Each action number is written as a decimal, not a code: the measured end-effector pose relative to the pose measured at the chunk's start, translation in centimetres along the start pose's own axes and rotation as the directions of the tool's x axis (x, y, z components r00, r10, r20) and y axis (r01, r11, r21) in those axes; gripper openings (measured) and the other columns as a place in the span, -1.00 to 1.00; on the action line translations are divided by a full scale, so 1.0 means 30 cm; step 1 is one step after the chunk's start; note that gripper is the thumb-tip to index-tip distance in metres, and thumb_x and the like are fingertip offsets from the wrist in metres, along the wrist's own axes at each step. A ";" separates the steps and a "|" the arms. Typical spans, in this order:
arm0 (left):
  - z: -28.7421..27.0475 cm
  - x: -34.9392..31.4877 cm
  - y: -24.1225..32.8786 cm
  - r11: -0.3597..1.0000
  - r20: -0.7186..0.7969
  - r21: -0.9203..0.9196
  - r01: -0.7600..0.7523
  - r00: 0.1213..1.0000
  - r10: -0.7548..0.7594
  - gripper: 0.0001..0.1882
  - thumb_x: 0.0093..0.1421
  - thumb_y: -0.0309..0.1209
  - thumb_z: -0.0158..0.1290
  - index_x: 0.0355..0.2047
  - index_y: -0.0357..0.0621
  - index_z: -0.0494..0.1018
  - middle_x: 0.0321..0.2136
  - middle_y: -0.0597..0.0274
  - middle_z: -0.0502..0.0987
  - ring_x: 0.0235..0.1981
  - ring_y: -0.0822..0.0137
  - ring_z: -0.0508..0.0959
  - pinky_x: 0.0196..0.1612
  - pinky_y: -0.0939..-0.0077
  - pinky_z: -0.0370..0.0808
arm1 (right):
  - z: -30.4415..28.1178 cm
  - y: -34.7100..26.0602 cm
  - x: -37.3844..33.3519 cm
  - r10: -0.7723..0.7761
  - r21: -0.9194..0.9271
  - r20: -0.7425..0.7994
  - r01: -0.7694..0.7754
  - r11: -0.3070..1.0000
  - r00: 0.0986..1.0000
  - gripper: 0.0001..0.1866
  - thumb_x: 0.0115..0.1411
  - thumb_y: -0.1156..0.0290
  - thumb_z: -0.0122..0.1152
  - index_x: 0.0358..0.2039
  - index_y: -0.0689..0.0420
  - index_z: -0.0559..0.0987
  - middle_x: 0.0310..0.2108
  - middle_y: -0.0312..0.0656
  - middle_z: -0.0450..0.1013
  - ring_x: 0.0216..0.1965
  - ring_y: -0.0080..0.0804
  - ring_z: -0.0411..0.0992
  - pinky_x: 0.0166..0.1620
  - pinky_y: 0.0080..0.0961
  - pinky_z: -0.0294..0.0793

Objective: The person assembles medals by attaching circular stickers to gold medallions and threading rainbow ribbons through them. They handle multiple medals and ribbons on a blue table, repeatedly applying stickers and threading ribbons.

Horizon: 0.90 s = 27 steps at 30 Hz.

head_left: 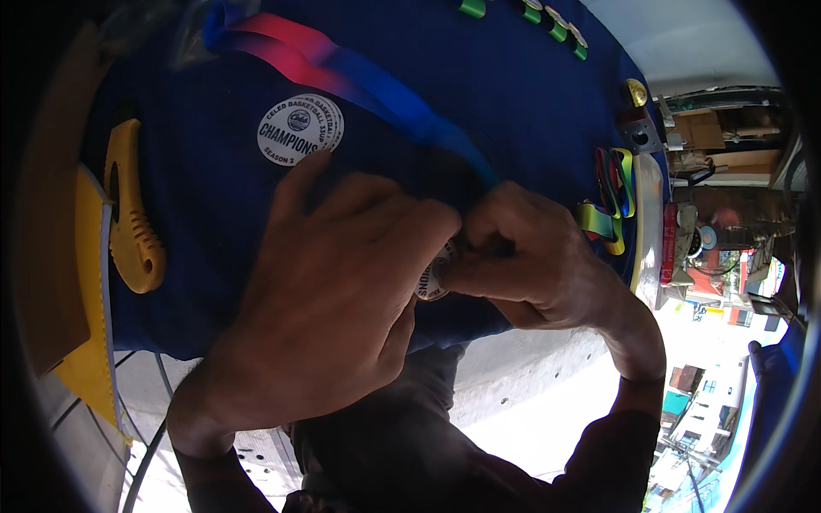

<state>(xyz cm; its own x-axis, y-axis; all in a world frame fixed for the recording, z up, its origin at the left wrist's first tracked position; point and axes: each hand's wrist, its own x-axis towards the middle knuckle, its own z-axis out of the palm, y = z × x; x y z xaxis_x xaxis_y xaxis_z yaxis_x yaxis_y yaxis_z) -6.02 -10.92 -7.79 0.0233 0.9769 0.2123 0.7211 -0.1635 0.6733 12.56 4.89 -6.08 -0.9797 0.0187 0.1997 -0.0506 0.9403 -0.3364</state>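
Between my hands is a round medal (pixel 434 272) with a white printed face, mostly covered by my fingers. My left hand (pixel 333 282) is closed around its left side, with one finger reaching up to the edge of a pair of overlapping round white stickers (pixel 291 128). My right hand (pixel 539 256) is pinched at the medal's right edge. A blue and red ribbon (pixel 385 94) runs from the upper left down to my right hand, and its end disappears behind the fingers. The exact join of ribbon and medal is hidden.
Dark blue cloth (pixel 197 205) covers the table. A yellow cutter (pixel 132 214) lies at the left beside a yellow envelope (pixel 90 282). Several medals with green ribbons (pixel 556 30) line the far edge. Multicoloured ribbons (pixel 611 197) and a dark block (pixel 637 128) sit at the right.
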 end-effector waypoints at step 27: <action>0.005 0.013 0.000 1.000 -0.005 -0.031 0.005 1.000 -0.005 -0.41 -0.14 -0.69 0.23 -0.01 -0.08 0.48 -0.16 0.16 0.55 0.06 0.07 0.51 0.42 -0.18 0.06 | -0.002 0.016 -0.025 -0.113 -0.130 0.040 0.117 0.985 0.993 -0.83 -0.08 0.29 0.37 -0.40 -0.14 0.62 -0.38 -0.35 0.26 -0.38 -0.42 0.38 -0.42 -0.40 0.30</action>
<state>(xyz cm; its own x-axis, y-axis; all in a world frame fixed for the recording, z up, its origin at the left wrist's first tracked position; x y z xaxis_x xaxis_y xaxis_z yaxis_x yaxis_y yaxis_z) -5.89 -10.51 -7.81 0.0162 0.9769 0.2129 0.6992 -0.1633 0.6960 13.29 5.33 -6.34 -0.9747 -0.1008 0.1994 -0.1391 0.9723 -0.1879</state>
